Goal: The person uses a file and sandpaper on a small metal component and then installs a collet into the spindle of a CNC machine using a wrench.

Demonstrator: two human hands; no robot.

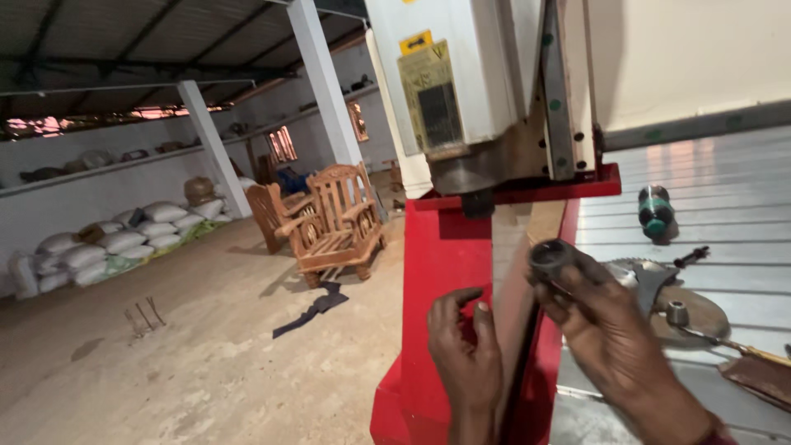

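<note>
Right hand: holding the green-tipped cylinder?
No. The right hand holds a dark ring-shaped nut; the green-tipped cylinder lies apart on the machine bed.

Your left fingers [465, 317] rest on the machine frame [437, 272]; right of your right fingers [577, 288], a socket wrench [709, 330] lies on the desk [709, 198].

At your ten o'clock, carved wooden chairs [329, 218] stand on the dusty floor [189, 363]; white sacks [124, 239], perhaps grain, lie along the white wall [74, 177].
</note>
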